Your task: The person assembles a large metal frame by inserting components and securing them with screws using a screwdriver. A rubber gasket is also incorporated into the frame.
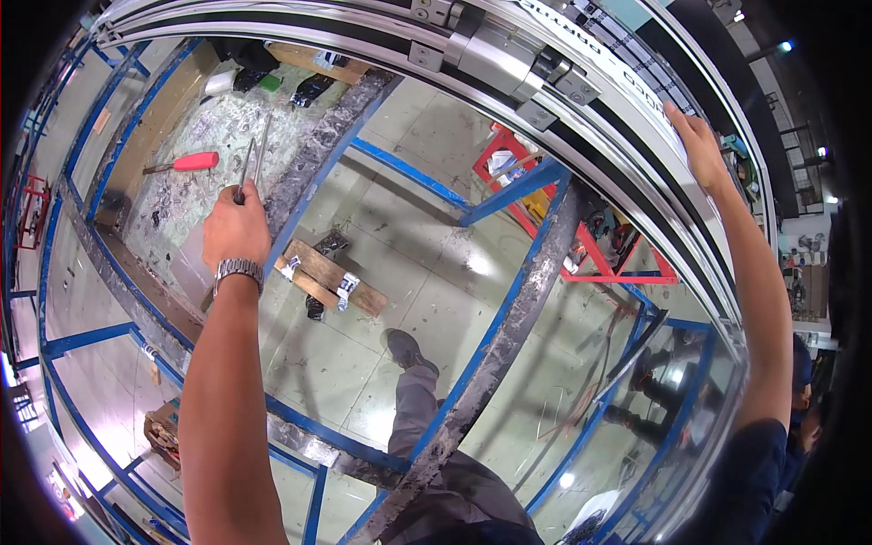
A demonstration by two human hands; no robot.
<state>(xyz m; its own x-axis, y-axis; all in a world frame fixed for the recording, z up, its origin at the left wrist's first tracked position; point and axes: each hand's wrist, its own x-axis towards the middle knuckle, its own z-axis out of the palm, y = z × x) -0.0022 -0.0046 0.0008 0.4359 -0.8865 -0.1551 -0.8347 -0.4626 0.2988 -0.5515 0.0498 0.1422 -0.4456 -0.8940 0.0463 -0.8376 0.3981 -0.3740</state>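
Note:
My left hand (238, 229), with a metal-band watch at the wrist, is closed around a slim metal tool (248, 168). Its dark end shows at my fingers, and thin shiny lengths point away from me over the work board; its exact kind is hard to make out. A red-handled tool (195, 162) lies on the board just left of it. My right hand (701, 150) grips the edge of a long aluminium frame (627, 150) faced with white printed film. A metal hinge-like fitting (509, 59) sits along that frame's upper stretch.
Blue steel stands with dark padded rails (509, 318) carry the frame. The scuffed board (191, 204) holds black and green scraps. Below are taped wood blocks (331, 277) and a red rack (604, 250). Another person (804, 400) shows at the far right.

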